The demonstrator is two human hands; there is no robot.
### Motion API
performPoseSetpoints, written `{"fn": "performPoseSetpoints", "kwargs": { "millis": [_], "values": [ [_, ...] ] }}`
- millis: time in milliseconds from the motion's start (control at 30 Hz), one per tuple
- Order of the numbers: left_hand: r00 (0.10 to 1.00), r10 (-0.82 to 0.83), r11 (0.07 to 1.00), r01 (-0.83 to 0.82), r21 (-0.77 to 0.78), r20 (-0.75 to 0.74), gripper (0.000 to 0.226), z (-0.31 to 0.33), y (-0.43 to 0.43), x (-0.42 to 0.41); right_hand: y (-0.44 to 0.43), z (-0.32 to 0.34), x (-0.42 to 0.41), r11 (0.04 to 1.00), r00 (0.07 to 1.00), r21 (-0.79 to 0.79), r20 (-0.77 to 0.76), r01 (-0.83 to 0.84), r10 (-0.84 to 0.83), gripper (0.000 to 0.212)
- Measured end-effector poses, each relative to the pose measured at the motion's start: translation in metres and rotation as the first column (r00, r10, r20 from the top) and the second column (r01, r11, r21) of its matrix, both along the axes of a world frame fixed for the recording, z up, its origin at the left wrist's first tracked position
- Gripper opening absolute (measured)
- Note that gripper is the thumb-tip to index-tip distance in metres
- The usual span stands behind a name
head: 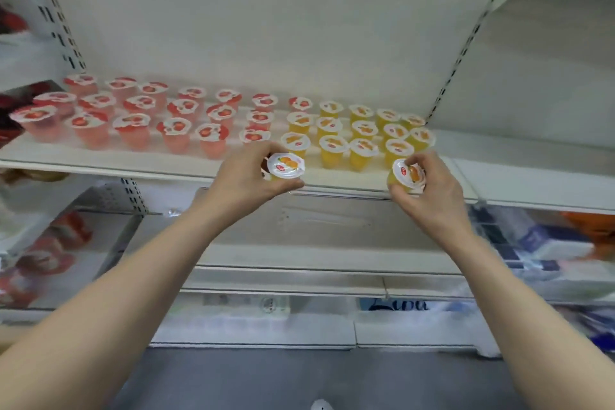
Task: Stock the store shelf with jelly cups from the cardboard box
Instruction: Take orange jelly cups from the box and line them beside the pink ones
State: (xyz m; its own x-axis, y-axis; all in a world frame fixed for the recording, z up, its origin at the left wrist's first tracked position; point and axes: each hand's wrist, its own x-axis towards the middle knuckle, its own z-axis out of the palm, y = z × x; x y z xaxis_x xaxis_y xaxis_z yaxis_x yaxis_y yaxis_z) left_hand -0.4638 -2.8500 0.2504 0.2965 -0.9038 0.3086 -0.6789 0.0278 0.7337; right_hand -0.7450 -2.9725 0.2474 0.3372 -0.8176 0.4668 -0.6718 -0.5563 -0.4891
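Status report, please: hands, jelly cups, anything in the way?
Left hand holds yellow cup; right hand holds second yellow cup. Both at shelf front edge, before yellow rows. No obstacle seen.

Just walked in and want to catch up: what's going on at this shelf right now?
A person is stocking jelly cups. The left hand holds a yellow jelly cup and the right hand holds a second yellow cup, both at the front edge of the shelf. Rows of red cups already fill its left part, with yellow cups grouped to their right. The cardboard box is not in view.
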Motion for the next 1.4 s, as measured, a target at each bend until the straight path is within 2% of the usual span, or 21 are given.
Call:
{"fn": "performPoseSetpoints", "kwargs": {
  "millis": [267,367,633,767,867,1033,1233,1300,1400],
  "values": [
    [0.995,0.049,0.995,-0.058,-0.087,-0.092,0.043,0.024,-0.093,-0.068,-0.113,-0.006,-0.058,0.992,0.997,0.120,-0.071,0.024,-0.015,0.037],
    [0.990,0.073,0.994,-0.082,-0.073,-0.118,0.042,0.027,-0.105,-0.082,-0.130,-0.013,-0.060,0.985,0.995,0.171,-0.102,0.009,0.008,0.035],
    [0.998,0.049,0.998,-0.051,-0.043,-0.047,0.043,0.030,-0.113,-0.104,-0.139,-0.015,-0.053,0.983,0.998,0.186,-0.062,0.003,0.009,0.036],
    [1.000,0.008,1.000,-0.009,-0.027,-0.020,0.051,0.030,-0.116,-0.110,-0.135,-0.013,-0.060,0.986,0.991,0.167,-0.135,-0.003,0.026,0.052],
    [1.000,-0.022,1.000,0.022,-0.021,0.008,0.056,0.031,-0.123,-0.117,-0.131,-0.001,-0.072,0.997,0.991,0.075,-0.127,-0.028,0.037,0.064],
    [0.995,-0.086,0.996,0.086,0.004,0.054,0.062,0.040,-0.152,-0.141,-0.125,0.028,-0.087,0.992,0.988,-0.042,-0.105,-0.121,0.116,0.059],
    [0.986,-0.167,0.986,0.167,-0.013,0.014,0.058,0.055,-0.200,-0.191,-0.139,0.040,-0.089,0.972,0.964,0.035,-0.124,-0.232,0.234,0.061],
    [0.982,-0.187,0.982,0.187,-0.024,0.007,0.051,0.060,-0.216,-0.209,-0.149,0.039,-0.094,0.968,0.967,0.080,-0.077,-0.237,0.243,0.049],
    [0.980,-0.198,0.980,0.199,-0.011,0.020,0.039,0.065,-0.238,-0.232,-0.167,0.038,-0.106,0.967,0.977,0.146,0.088,-0.208,0.197,0.034]
  ]
}}
